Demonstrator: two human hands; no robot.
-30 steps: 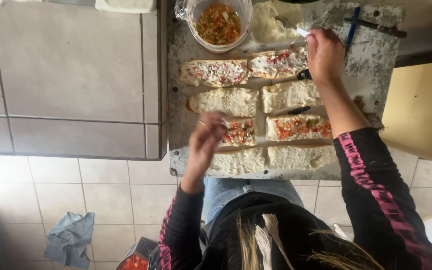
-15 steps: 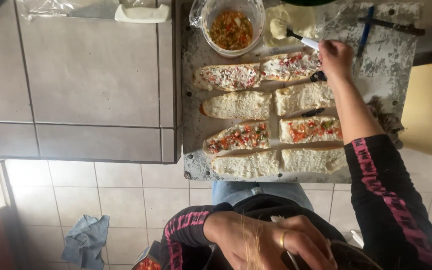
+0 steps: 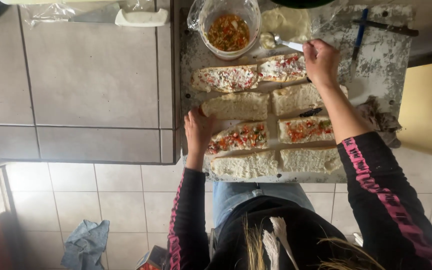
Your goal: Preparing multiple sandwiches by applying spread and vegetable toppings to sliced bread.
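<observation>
Soft bread, crumbly: best held by its crust.
Left hand fingers lie open beside it; right hand fingers closed on a spoon.

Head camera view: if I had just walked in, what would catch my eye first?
Probably the baking tray filled with split bread pieces, some plain, some spread with white cream and red and green chopped vegetables. The right hand holds a spoon loaded with white cream at the tray's far edge, beside a clear bowl of chopped vegetable mix. The left hand rests at the tray's left edge, against a topped bread piece.
</observation>
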